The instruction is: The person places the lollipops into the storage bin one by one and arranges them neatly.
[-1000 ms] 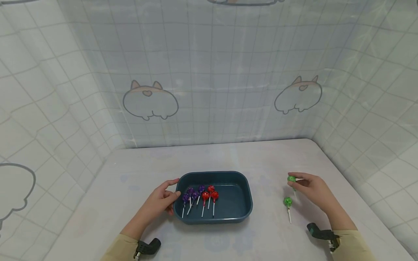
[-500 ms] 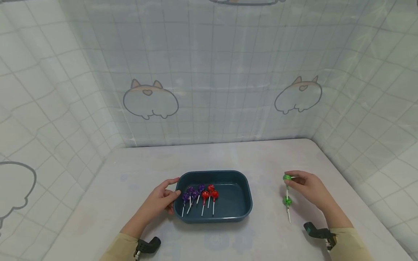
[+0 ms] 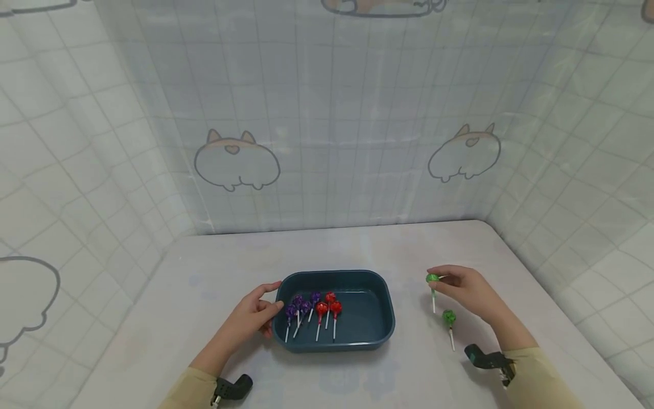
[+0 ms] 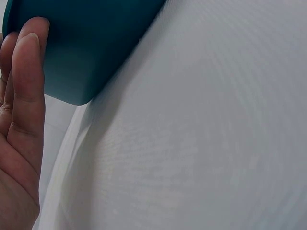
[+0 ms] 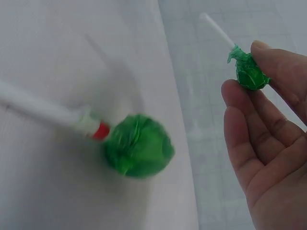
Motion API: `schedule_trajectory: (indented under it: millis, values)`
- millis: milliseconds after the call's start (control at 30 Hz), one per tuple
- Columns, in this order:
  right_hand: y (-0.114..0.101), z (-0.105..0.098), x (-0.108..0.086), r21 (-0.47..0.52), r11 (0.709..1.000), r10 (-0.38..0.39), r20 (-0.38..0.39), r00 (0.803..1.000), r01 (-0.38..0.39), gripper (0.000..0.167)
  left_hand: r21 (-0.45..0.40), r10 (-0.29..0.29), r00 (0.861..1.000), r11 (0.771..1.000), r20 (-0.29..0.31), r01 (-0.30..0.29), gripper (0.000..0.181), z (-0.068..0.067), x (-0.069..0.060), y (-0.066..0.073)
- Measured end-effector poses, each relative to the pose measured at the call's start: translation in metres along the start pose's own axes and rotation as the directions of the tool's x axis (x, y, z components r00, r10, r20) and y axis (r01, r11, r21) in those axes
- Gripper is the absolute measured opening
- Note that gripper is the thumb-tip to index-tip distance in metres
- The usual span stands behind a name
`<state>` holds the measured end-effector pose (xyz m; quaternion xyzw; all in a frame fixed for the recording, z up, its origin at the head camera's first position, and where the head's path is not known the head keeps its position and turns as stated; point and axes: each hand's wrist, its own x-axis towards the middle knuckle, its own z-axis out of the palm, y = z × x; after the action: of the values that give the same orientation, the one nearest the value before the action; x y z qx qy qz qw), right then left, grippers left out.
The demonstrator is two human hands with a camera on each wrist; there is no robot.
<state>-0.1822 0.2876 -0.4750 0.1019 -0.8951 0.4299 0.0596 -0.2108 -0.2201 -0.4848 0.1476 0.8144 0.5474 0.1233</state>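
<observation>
A green-wrapped lollipop is pinched by its head between the thumb and fingers of my right hand, above the table right of the tray. Its white stick hangs down in the head view. Another green lollipop lies on the table below that hand, and looms large in the right wrist view. My left hand grips the left end of a dark teal tray, thumb at the rim and fingers against the outer wall. Purple lollipops and red lollipops lie in the tray's left half.
The tray stands on a white table. Behind and beside the table hang pale grid-patterned curtains with cartoon animal drawings. A black wrist camera mount sits on each forearm.
My right hand has moved left with the green lollipop, past the one lying on the table. The left hand and the tray have stayed put.
</observation>
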Motion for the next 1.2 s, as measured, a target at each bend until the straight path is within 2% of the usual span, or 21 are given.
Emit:
schedule_trajectory:
  millis: [167,467,700,1000,1200]
  values:
    - [-0.008,0.005,0.005,-0.007,1.000,-0.003,0.013,1.000,0.003,0.039,-0.011,-0.002,1.000,1.000,0.003,0.002,0.060,0.001,0.000,0.000]
    - [-0.025,0.013,0.016,-0.011,0.999,-0.035,0.045,0.998,0.036,0.041,-0.001,0.006,1.000,1.000,0.006,-0.006,0.058,0.001,0.002,0.001]
    - [-0.046,0.021,0.029,0.048,0.995,-0.089,0.092,0.992,0.085,0.034,-0.019,-0.004,1.000,1.000,0.001,0.004,0.059,0.000,0.000,0.002]
    - [-0.069,0.043,0.047,0.097,0.986,-0.155,0.213,0.965,0.137,0.028,-0.006,0.004,1.000,1.000,0.000,-0.004,0.058,0.000,-0.001,0.001]
    - [-0.083,0.058,0.054,0.104,0.983,-0.174,0.287,0.942,0.150,0.027,-0.032,-0.001,1.000,0.999,0.008,0.001,0.062,0.000,-0.002,0.000]
